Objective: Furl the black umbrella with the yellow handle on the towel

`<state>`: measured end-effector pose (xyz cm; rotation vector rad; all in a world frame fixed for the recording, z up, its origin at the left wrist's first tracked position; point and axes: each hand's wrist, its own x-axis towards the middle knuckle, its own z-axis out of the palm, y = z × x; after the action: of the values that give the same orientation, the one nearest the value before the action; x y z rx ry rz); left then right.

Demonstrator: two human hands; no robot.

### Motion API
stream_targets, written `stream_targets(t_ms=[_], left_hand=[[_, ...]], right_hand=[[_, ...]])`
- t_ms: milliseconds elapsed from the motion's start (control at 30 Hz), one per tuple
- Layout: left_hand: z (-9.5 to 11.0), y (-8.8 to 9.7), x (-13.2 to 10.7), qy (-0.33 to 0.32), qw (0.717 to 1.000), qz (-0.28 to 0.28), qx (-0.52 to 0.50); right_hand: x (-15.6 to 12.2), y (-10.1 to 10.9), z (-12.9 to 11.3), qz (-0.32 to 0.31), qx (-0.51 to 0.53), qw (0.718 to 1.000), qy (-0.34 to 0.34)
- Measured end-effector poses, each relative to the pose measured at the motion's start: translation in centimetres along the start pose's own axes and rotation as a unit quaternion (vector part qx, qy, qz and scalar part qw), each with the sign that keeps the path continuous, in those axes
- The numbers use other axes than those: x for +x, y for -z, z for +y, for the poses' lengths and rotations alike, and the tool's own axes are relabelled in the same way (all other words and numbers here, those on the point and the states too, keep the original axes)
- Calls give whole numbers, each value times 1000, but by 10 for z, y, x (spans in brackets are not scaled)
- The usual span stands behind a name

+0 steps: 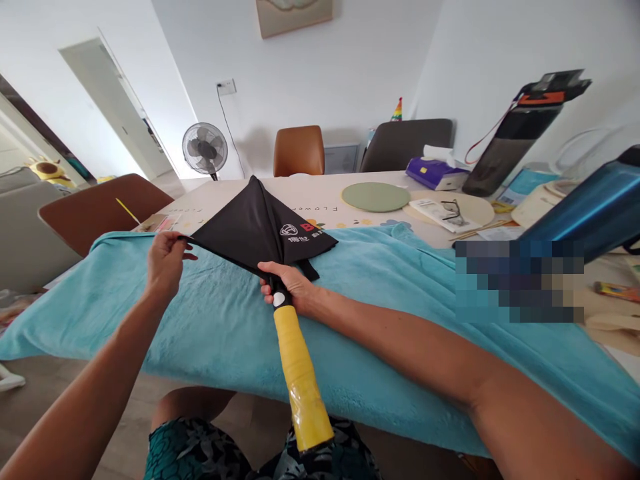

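My left hand (169, 261) pinches one black umbrella (230, 223) by its edge; my right hand (293, 285) clasps it above the yellow handle (297, 367). Rightward: two bottles (517, 140), one purple pack (434, 176), tissue (439, 155) protruding.

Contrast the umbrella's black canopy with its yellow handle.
The canopy is black with white and red print; the handle is yellow. The canopy spreads wide in loose folds, while the handle is a straight, thick rod. The left hand pinches the canopy's edge; the right hand grips just above the handle's yellow part. Both belong to one umbrella.
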<state>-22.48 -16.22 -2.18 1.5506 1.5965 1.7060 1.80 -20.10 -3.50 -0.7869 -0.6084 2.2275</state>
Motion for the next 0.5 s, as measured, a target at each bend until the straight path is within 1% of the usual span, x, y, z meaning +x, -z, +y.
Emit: stream_targets(t_ms=[33,67,100,167,233,300,367,433,467,500], left_hand=[[-2,5,2,-11,999,-22,44],[-6,11,3,-19,993,-56,105],[-11,17,3,-25,980,-97,173],[-22,28,2,-46,939,-177,293],[-30,35,0,-83,896,-223,375],[-33,36,-3,-122,853,-263,434],[-31,33,-3,-148,813,-309,470],[-24,29,1,-158,786,-347,486],[-18,27,3,-163,777,-352,495],[-12,24,6,-173,774,-345,502]], right_hand=[[0,0,0,-2,1,1000,0],[0,0,0,-4,1,1000,-2],[0,0,-1,-4,0,1000,-5],[-2,-1,-2,-2,-11,1000,-17],[-4,-2,-2,-2,-30,999,-28],[-5,-2,-3,-8,-42,999,-31],[-5,-2,-3,-6,-48,998,-27],[-4,-2,-3,3,-59,998,-21],[-4,-2,-3,8,-66,998,-20],[-3,-2,-3,13,-71,997,-21]])
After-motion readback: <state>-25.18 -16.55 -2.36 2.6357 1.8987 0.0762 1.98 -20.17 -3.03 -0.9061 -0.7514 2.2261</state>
